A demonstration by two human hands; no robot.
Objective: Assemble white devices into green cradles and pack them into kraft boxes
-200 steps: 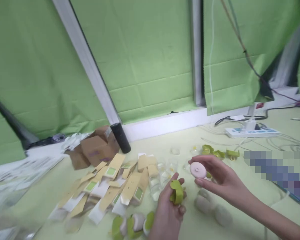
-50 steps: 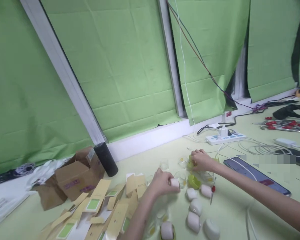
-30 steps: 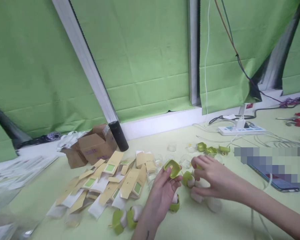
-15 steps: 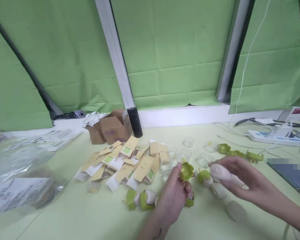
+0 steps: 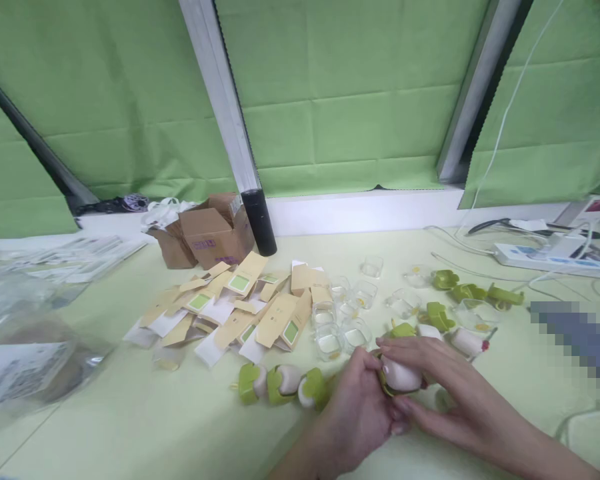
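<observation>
Low over the table, my left hand (image 5: 357, 417) is closed around a green petal-edged plastic cup (image 5: 383, 384), mostly hidden by fingers. My right hand (image 5: 455, 393) grips a smooth whitish rounded piece (image 5: 403, 377) that sits in the cup's mouth; its thumb and fingers span the piece. Left of my hands, several green cups with white pieces in them, such as this green-and-white unit (image 5: 281, 384), lie in a row. Behind the right hand are another green cup (image 5: 439, 317) and a whitish piece with a red tip (image 5: 466, 341).
Clear plastic cups (image 5: 329, 341) stand mid-table beside a pile of folded tan cartons (image 5: 280, 321). Farther back are a brown cardboard box (image 5: 215, 237) and a black cylinder (image 5: 260, 223). A power strip (image 5: 555, 260) with cables lies right, a plastic bag (image 5: 25, 367) left.
My right hand has moved left with the whitish piece, which now sits in the green cup in my left hand. The camera view has tilted and shifted slightly.
</observation>
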